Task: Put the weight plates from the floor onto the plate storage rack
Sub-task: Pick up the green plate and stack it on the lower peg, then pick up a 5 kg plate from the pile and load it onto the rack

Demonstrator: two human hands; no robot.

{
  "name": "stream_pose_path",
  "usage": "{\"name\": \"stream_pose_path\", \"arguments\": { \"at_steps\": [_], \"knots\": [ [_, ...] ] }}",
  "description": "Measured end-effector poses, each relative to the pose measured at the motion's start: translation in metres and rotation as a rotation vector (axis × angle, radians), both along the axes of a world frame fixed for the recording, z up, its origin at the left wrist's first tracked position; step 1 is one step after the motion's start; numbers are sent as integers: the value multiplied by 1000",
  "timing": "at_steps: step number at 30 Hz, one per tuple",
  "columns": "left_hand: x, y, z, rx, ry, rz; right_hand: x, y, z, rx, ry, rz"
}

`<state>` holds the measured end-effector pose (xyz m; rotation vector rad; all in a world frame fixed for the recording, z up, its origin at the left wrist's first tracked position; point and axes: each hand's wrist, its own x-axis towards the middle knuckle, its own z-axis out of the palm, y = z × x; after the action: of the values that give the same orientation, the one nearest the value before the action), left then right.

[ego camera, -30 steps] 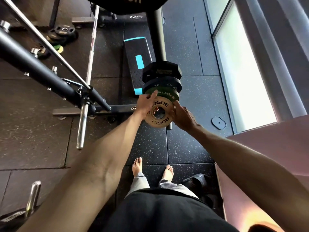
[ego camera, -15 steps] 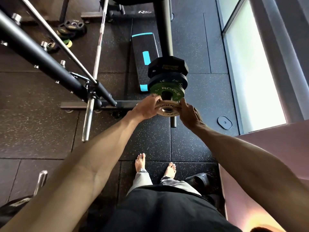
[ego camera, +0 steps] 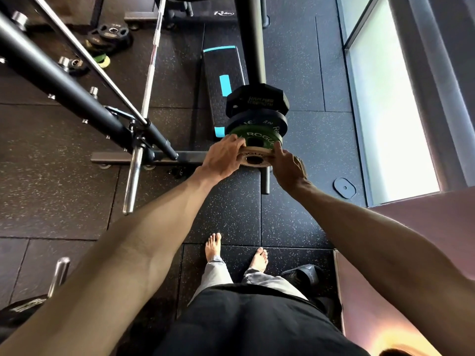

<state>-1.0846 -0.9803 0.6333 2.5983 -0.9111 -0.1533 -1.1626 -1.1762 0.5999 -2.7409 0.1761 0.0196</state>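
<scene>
the green plate (ego camera: 259, 136) on the rack peg reads "rogue" in pale letters. the tan plate (ego camera: 254, 156) just in front of it shows "rogu", the rest covered. the black many-sided plate (ego camera: 257, 98) carries two lines of yellowish lettering, too blurred to read. a white script logo (ego camera: 224, 13) on the far frame is also unreadable.

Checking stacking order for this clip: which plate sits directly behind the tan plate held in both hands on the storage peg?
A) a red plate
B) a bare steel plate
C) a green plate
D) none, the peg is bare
C: the green plate lies right behind the tan plate gripped by the left hand and right hand.
</scene>
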Motion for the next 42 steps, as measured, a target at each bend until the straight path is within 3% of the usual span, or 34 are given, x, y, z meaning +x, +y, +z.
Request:
{"name": "stream_pose_path", "arguments": {
  "at_steps": [3,7,13,16,21,25,34,42],
  "knots": [
    [3,-5,-1,-17,-9,51,10,0,7,-83,63,-42],
    [9,-14,2,-66,3,125,27,1,15,45,104,-205],
    [0,-6,-3,-97,6,145,3,8,9,154,61,-273],
    [-13,10,-10,-120,-21,224,-20,15,-8,160,153,-344],
    [-42,56,-26,160,138,378,-36,45,-32,40,566,-62],
    [-69,123,-46,219,360,506,-21,111,-41,-22,709,224],
    [-128,339,-68,186,838,791,30,352,-41,-146,718,742],
    [-134,540,-58,171,817,980,79,600,-11,-225,654,1036]
  ]
}}
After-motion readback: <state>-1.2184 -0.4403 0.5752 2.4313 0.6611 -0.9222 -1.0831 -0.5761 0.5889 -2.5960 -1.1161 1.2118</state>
